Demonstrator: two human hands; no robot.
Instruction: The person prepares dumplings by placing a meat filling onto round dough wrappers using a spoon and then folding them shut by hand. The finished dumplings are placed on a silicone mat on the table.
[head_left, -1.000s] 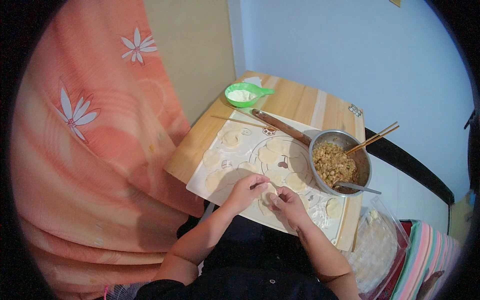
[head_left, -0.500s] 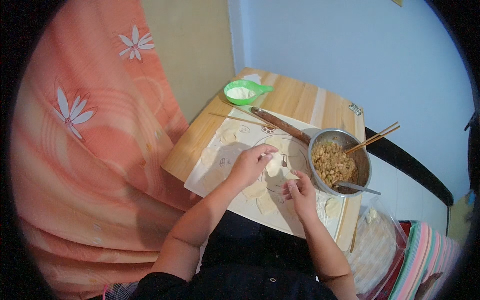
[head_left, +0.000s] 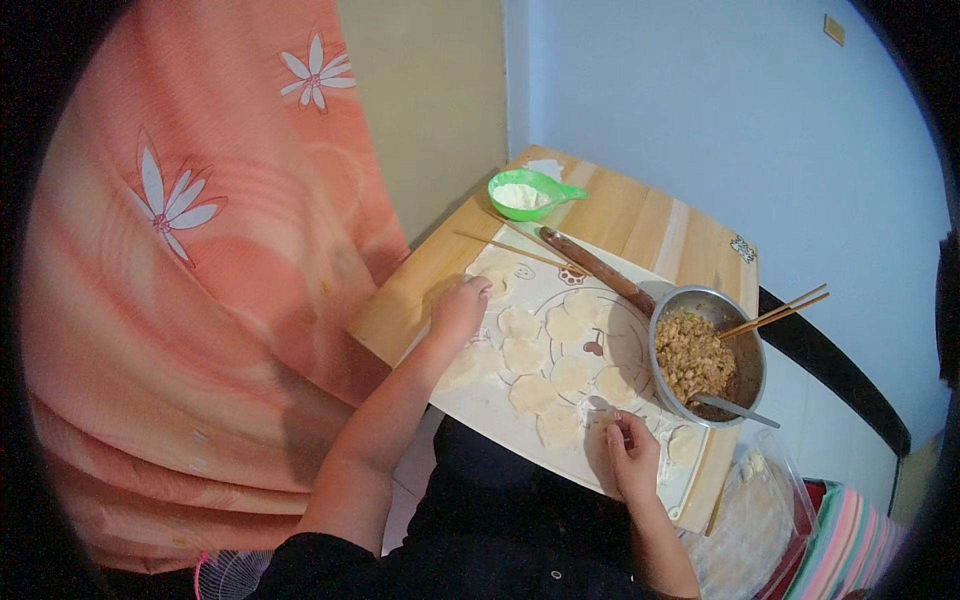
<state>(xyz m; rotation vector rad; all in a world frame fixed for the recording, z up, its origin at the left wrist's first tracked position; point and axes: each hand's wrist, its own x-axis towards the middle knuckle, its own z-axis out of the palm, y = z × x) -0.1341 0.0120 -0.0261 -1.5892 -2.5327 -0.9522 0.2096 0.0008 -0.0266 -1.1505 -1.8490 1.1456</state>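
Several round, pale dough wrappers [head_left: 571, 375] lie on the white printed mat [head_left: 480, 402], some overlapping. My left hand [head_left: 460, 310] is at the mat's far left side, its fingers curled together beside a wrapper [head_left: 497, 275]; whatever is between the fingertips is hidden. Over the near right part of the mat, my right hand [head_left: 633, 458] has loosely bent fingers, the thumb apart, and nothing visible in it. To its right lies a single wrapper [head_left: 684, 446]. A metal bowl [head_left: 757, 385] of chopped filling [head_left: 690, 352] stands beyond that hand, with chopsticks [head_left: 775, 312] and a grey-handled utensil [head_left: 738, 409] in it.
A wooden rolling pin [head_left: 597, 268] lies along the mat's far edge, next to loose chopsticks [head_left: 515, 250]. A green scoop [head_left: 565, 193] of white flour sits at the wooden table's [head_left: 640, 210] far corner. An orange curtain [head_left: 250, 330] hangs at left; a plastic-covered round thing [head_left: 740, 530] is below right.
My left hand has moved left, from the middle of the mat to its far left side. My right hand has drawn back toward the near edge, uncovering the wrappers in the middle. The view has shifted.
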